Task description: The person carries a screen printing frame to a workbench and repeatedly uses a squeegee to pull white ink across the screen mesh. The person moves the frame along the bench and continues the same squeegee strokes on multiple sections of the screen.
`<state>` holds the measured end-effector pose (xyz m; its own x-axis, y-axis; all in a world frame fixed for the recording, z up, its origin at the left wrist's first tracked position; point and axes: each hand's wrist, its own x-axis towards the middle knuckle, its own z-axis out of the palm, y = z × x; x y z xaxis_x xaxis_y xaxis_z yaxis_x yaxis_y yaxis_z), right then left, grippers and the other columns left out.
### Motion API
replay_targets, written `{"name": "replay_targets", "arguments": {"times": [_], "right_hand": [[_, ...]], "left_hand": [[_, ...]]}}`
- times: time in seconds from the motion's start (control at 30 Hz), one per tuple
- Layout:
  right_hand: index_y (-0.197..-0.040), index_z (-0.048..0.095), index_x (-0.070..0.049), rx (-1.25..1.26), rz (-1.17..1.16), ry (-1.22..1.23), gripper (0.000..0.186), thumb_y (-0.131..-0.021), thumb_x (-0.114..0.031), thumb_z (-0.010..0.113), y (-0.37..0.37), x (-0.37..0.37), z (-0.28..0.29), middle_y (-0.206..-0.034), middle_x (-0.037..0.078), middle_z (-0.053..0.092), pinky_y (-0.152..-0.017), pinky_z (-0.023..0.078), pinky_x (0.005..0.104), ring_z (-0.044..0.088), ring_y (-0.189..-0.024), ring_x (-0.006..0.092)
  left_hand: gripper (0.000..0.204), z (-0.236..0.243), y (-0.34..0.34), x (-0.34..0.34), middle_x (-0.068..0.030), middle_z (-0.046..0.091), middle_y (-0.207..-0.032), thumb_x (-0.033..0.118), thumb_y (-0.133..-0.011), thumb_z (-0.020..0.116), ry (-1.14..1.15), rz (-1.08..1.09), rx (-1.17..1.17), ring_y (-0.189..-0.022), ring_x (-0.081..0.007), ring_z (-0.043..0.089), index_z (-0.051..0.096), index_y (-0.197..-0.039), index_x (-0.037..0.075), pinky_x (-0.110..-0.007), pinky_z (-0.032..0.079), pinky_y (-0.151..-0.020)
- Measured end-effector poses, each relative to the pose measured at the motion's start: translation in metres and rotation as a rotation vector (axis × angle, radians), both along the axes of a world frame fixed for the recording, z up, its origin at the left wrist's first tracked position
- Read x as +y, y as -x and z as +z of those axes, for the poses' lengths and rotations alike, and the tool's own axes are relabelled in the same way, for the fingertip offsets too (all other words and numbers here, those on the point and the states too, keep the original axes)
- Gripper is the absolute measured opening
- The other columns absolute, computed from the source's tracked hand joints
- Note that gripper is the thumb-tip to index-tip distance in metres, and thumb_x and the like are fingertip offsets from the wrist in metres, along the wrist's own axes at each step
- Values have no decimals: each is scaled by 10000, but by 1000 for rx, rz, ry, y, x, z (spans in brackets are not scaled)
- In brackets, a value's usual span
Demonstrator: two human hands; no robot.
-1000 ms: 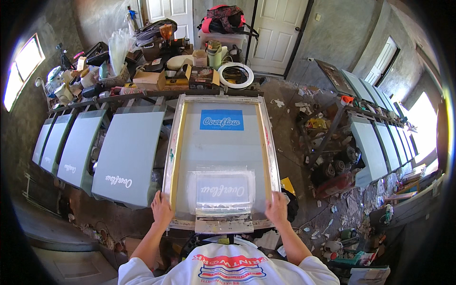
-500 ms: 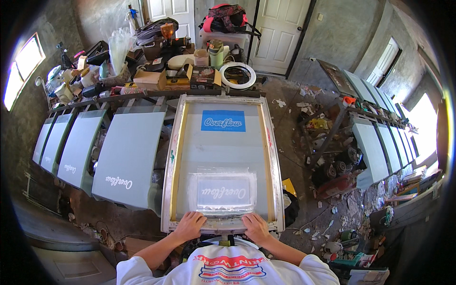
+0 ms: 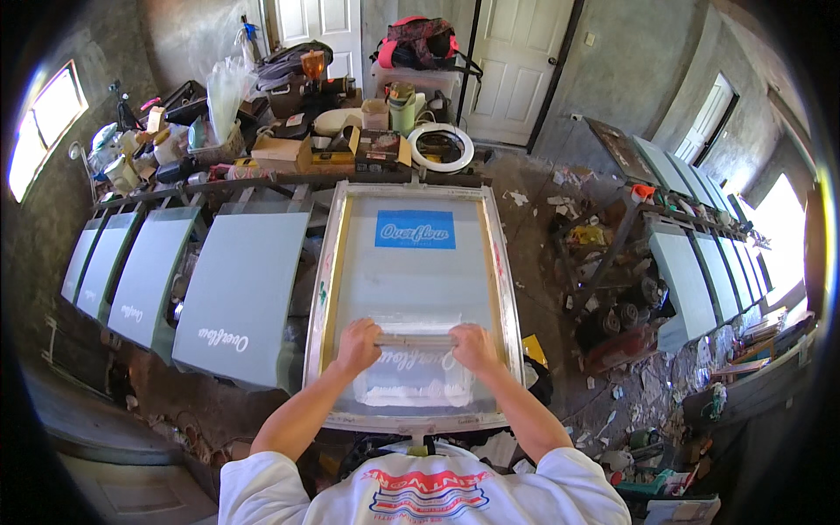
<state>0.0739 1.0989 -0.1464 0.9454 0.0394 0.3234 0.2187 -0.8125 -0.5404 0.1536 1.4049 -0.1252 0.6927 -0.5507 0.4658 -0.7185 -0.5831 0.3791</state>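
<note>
A screen-printing frame (image 3: 318,293) with pale mesh lies in front of me, its far part bearing a blue patch with script lettering (image 3: 415,229). Across the near half of the mesh stretches a squeegee (image 3: 416,340). My left hand (image 3: 359,346) is closed on its left end and my right hand (image 3: 473,346) on its right end. Fingers of both hands curl over the bar. Script lettering shows just on the near side of the squeegee, partly hidden by it. White ink (image 3: 416,395) lies in a band nearer to me, with a fainter streak beyond the bar.
Light grey fabric panels on boards (image 3: 241,280) line the left, some with white script. More panels (image 3: 687,271) stand on a rack at the right. Behind the frame, a cluttered bench holds boxes and a white ring light (image 3: 440,146). Scraps litter the floor at right.
Both hands have moved away from me with the squeegee, from the frame's near edge to beyond the lower lettering. A white ink band now shows on the near side.
</note>
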Motion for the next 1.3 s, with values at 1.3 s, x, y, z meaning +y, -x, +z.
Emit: {"name": "replay_targets", "arguments": {"times": [1.3], "right_hand": [[-1031,740,-43,-5,156,39,328,-715,-26,654,68,42,-8,-1088,162,740,-913,580,440,699,-1050,350]], "left_hand": [[342,-21,81,61,-104,565,-794,144,-523,741,16,-142,-149,-774,-336,593,701,-854,74,-495,443,-672]]}}
